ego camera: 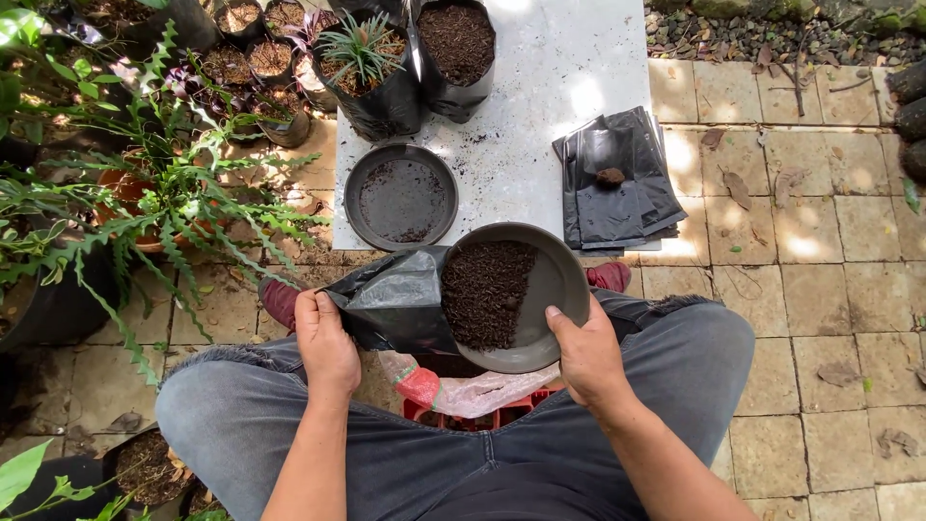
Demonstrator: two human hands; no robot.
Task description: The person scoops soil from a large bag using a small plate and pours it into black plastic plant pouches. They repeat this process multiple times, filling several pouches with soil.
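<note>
Black plastic crinkles under the left hand [326, 345], which is clamped on the rim of a soft planting bag [391, 304] and holds its mouth open toward the middle. Over on the other side, the right hand [585, 355] is closed on the edge of a round grey saucer [555, 289], thumb on top of the rim, and the saucer is tilted so its load of dark soil [487, 289] banks against the low side, right at the bag's mouth. That looks like the reason for the tilt: the soil sits where it can slide into the opening. Saucer rim and bag are touching, both held above the lap, between the knees in grey jeans [463, 453].

Just below the hands a red crate [463, 417] peeks out with a clear plastic bag [477, 391] draped on it. Ahead, on the pale slab that serves as a bench [540, 87], a second saucer [401, 196] lies flat with crumbs of soil in it, near at hand. To its right a stack of flat black bags [617, 178] waits with a small clod on top, probably weighing it down. At the far edge stand two filled bags: one with a spiky plant [362, 48], one with bare soil [455, 39]. Left of everything, ferns [183, 207] and potted plants crowd the paving [820, 289].
</note>
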